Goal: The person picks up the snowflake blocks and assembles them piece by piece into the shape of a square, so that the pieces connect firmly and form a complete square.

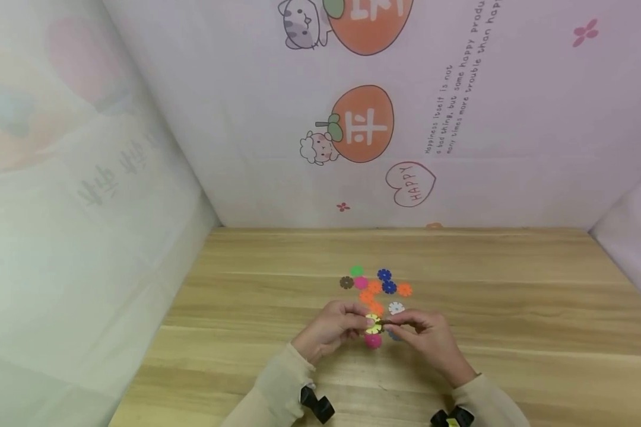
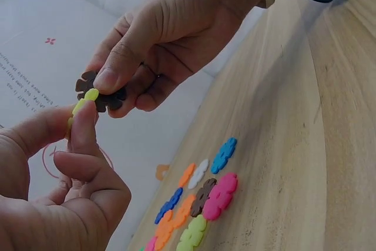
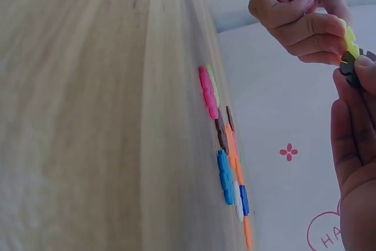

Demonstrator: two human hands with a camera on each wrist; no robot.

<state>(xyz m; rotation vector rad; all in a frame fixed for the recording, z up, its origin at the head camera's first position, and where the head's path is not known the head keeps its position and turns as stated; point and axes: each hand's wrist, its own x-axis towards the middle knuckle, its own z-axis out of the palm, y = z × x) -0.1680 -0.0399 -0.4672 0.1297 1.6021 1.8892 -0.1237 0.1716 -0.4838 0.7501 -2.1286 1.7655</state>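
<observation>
My left hand (image 1: 328, 330) pinches a yellow notched snowflake disc (image 1: 373, 324) between thumb and fingers. Opposite it, my right hand (image 1: 430, 339) pinches a dark brown notched disc (image 2: 86, 82). The two discs meet at an angle, edge to edge, with the yellow rim overlapping the brown one at its notches. Both are held above the table. Fingertips hide part of each disc. Just below the hands in the head view lies a pink disc (image 1: 373, 341). A white disc (image 1: 396, 308) lies beyond the right fingers.
Loose discs lie on the wooden table (image 1: 235, 332): several orange ones (image 1: 367, 296), dark blue (image 1: 389, 287), green (image 1: 357, 270) and brown (image 1: 346, 283). A light blue disc (image 2: 224, 155) and another yellow-green one (image 2: 192, 233) show beside them. A printed cloth wall (image 1: 256, 148) stands behind.
</observation>
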